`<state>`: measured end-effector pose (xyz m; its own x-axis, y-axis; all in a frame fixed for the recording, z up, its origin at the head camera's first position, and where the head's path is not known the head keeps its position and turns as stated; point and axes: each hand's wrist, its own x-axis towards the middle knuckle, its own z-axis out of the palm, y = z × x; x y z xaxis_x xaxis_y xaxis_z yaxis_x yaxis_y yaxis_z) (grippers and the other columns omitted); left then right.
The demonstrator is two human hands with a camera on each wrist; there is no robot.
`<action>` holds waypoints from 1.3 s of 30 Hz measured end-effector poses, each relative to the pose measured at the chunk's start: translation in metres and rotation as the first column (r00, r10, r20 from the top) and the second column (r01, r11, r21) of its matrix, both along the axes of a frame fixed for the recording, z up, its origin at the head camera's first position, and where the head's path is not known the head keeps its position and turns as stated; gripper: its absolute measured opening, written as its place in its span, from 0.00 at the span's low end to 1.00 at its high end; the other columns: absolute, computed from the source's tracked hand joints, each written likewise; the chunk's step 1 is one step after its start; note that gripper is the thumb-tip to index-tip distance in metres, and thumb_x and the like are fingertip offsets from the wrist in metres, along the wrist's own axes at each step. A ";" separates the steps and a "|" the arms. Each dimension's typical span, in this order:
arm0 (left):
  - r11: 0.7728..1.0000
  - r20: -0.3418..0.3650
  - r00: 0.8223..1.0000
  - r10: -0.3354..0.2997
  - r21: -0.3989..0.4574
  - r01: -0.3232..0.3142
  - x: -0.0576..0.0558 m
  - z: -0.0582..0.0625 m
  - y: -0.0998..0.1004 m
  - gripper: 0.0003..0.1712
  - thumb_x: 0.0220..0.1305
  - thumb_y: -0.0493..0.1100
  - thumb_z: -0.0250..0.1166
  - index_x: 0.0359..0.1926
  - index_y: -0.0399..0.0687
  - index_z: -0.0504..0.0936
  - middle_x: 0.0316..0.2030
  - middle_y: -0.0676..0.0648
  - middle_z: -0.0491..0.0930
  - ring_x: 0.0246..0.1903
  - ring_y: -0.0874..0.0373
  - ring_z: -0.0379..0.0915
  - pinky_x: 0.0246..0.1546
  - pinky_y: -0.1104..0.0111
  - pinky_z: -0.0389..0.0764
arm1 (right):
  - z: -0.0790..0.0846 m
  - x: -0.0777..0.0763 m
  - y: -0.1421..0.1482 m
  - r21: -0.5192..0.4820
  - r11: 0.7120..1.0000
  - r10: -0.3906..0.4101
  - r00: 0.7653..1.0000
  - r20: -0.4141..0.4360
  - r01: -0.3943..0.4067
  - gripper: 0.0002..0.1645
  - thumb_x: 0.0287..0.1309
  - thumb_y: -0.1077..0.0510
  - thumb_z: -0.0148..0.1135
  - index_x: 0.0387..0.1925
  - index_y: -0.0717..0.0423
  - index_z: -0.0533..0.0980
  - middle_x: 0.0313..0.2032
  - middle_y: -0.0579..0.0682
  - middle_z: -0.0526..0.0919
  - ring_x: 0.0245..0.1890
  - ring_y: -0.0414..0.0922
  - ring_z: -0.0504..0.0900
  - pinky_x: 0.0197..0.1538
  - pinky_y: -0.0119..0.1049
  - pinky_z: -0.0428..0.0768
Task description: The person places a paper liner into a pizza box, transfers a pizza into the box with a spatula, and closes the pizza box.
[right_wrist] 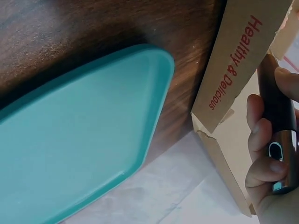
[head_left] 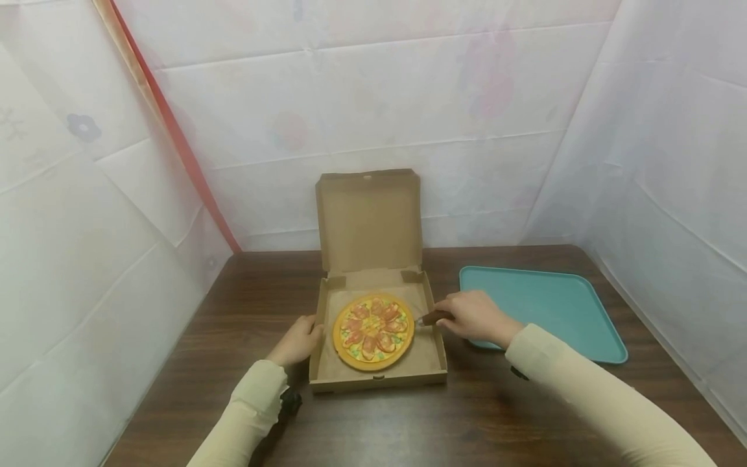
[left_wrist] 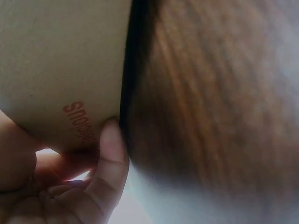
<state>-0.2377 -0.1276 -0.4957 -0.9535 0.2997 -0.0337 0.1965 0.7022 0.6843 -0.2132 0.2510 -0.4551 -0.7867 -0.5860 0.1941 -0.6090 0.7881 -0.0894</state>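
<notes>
An open cardboard pizza box [head_left: 344, 381] stands on the table with its lid raised at the back. Inside lies a round toy-like pizza [head_left: 373, 332] with an orange-yellow crust and reddish toppings. My left hand [head_left: 299, 338] grips the box's left side wall; one digit lies on the outer face beside red lettering in the left wrist view. From the right, my right hand [head_left: 475, 314] holds a utensil by its dark brown handle [head_left: 436, 317], which has a metal end cap [right_wrist: 284, 144]. The utensil's metal neck reaches the pizza's right edge, and its working end is hidden.
A teal tray [head_left: 543, 298] lies on the table right of the box, partly under the right forearm in the head view. The dark wooden table [head_left: 262, 279] is backed by white cloth walls [head_left: 373, 117], with a red strip [head_left: 175, 130] at left.
</notes>
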 end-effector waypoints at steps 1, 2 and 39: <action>1.000 -0.002 1.000 0.004 -0.005 -0.004 0.000 0.000 0.000 0.15 0.72 0.35 0.50 0.49 0.30 0.79 0.29 0.44 0.79 0.28 0.58 0.74 0.32 0.67 0.78 | 0.001 0.000 0.000 0.007 1.000 -0.005 1.000 0.001 0.005 0.09 0.59 0.50 0.66 0.40 0.46 0.84 0.32 0.44 0.86 0.28 0.40 0.81 0.26 0.36 0.76; 1.000 -0.002 1.000 0.007 -0.009 -0.007 0.000 0.001 0.001 0.15 0.72 0.35 0.50 0.50 0.30 0.79 0.29 0.44 0.79 0.28 0.58 0.74 0.33 0.67 0.79 | 0.002 0.001 -0.001 0.014 1.000 -0.012 1.000 0.002 0.012 0.09 0.59 0.49 0.66 0.39 0.47 0.84 0.32 0.44 0.86 0.27 0.40 0.81 0.26 0.36 0.76; 0.999 0.020 0.999 0.031 -0.010 -0.031 -0.001 -0.002 0.002 0.15 0.72 0.36 0.50 0.50 0.31 0.79 0.30 0.44 0.80 0.29 0.58 0.77 0.32 0.66 0.82 | 0.004 0.014 0.000 0.048 0.999 -0.006 0.955 -0.296 0.021 0.14 0.52 0.47 0.72 0.36 0.51 0.83 0.25 0.44 0.79 0.24 0.41 0.76 0.21 0.33 0.73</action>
<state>-0.2390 -0.1252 -0.4979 -0.9614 0.2695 -0.0556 0.1609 0.7144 0.6810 -0.1995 0.2512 -0.4514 -0.7064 -0.5904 0.3904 -0.5915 0.7953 0.1325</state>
